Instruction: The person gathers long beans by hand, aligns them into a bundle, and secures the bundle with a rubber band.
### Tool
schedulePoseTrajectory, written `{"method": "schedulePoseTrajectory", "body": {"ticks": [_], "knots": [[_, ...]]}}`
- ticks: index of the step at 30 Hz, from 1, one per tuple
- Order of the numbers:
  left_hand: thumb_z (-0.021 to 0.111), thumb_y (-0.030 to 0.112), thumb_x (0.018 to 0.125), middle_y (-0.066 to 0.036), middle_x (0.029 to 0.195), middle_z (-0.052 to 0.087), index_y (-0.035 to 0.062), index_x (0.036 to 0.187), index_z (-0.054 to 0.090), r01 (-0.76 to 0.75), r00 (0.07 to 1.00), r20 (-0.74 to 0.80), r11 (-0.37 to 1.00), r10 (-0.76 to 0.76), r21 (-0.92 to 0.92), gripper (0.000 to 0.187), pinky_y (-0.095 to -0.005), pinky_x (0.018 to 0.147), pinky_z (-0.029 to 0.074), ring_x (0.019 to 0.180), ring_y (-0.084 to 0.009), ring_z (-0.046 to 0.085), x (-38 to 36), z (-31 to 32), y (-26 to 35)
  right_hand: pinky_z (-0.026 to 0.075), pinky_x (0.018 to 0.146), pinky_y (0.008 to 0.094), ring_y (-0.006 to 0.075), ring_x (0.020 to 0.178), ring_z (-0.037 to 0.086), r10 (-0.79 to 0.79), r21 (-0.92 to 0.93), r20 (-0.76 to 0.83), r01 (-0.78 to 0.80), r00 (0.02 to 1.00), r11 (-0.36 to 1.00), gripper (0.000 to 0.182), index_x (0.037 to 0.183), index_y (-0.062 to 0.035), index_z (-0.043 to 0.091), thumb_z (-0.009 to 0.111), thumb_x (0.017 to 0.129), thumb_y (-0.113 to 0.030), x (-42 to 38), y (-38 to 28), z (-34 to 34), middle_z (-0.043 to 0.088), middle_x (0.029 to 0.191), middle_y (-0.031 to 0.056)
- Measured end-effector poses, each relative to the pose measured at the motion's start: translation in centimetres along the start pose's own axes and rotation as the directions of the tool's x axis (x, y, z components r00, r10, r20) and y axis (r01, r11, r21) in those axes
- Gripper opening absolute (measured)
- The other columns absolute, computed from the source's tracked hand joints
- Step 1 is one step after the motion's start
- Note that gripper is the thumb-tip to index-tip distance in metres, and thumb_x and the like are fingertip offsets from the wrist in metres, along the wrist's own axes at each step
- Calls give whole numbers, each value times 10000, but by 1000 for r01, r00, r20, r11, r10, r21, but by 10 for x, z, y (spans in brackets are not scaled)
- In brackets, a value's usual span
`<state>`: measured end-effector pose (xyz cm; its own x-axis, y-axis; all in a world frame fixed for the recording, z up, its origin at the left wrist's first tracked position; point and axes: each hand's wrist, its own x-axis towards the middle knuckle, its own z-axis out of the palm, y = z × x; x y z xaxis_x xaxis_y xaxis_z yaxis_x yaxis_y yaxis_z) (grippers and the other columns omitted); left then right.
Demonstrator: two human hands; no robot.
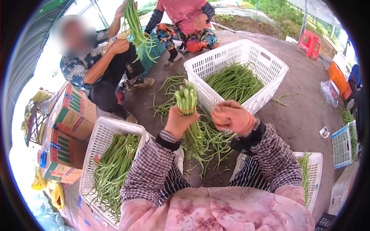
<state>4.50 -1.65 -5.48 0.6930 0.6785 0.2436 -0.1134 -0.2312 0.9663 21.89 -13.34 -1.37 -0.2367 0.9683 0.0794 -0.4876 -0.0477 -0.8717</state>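
My left hand (180, 122) is wrapped around an upright bundle of long green beans (187, 98), their cut ends pointing up. A red band (187, 111) circles the bundle just above my fingers, and the lower beans hang between my knees. To the right of it, apart from the bundle, my right hand (232, 117) is closed with curled fingers. Whether anything is inside that fist cannot be made out. Loose long beans (216, 144) lie on the ground below both hands. Just beyond my right hand stands a white plastic crate (278, 69) holding more long beans (235, 81).
Another white crate (89, 161) of beans stands at my left, one (317, 173) at my right. Cardboard boxes (73, 111) are stacked far left. A co-worker (83, 71) holds beans; another person (185, 19) squats behind. A red stool (309, 44) stands back right.
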Motion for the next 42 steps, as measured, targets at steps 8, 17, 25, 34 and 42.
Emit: {"method": "schedulePoseTrajectory", "body": {"ticks": [8, 17, 25, 34, 42], "knots": [[622, 239, 817, -72, 933, 561, 80, 1051, 497, 281, 960, 202, 673, -196, -684, 309, -396, 770, 490, 891, -227, 567, 10, -18, 11, 435, 697, 229, 90, 812, 510, -207, -755, 4, 139, 978, 642, 540, 1061, 56, 499, 713, 740, -322, 15, 46, -26, 553, 922, 34], [583, 13, 753, -153, 1157, 505, 37, 1162, 437, 181, 983, 122, 713, -134, -677, 434, -417, 940, 404, 1088, -290, 495, 4, -7, 19, 471, 716, 228, 90, 818, 573, 18, -41, -165, -25, 986, 999, 452, 1158, 54, 473, 590, 849, -254, 14, 45, -4, 593, 981, 68], [502, -13, 591, -185, 1178, 500, -47, 1191, 406, 274, 960, 257, 577, -114, -769, 609, -387, 948, 402, 1072, -290, 513, 1, -15, 27, 497, 738, 255, 132, 839, 603, 18, 164, -159, 8, 987, 986, 344, 1088, 37, 521, 487, 902, -251, 16, 26, -9, 604, 992, 85], [472, -21, 582, -193, 1059, 555, -50, 1169, 422, 279, 960, 224, 483, -168, -830, 589, -435, 846, 475, 918, -321, 579, -2, -15, 29, 525, 695, 291, 164, 788, 624, 50, 239, -208, 1, 977, 971, 289, 1054, 29, 544, 490, 898, -209, 16, 19, -9, 621, 941, 106], [551, 16, 658, -160, 1085, 541, -24, 1185, 404, 309, 947, 311, 505, -83, -806, 548, -411, 884, 447, 983, -280, 550, 1, -15, 29, 528, 674, 284, 164, 785, 626, 10, 225, -144, 23, 990, 974, 311, 1075, 29, 530, 505, 891, -221, 15, 15, -7, 619, 943, 114]]}}
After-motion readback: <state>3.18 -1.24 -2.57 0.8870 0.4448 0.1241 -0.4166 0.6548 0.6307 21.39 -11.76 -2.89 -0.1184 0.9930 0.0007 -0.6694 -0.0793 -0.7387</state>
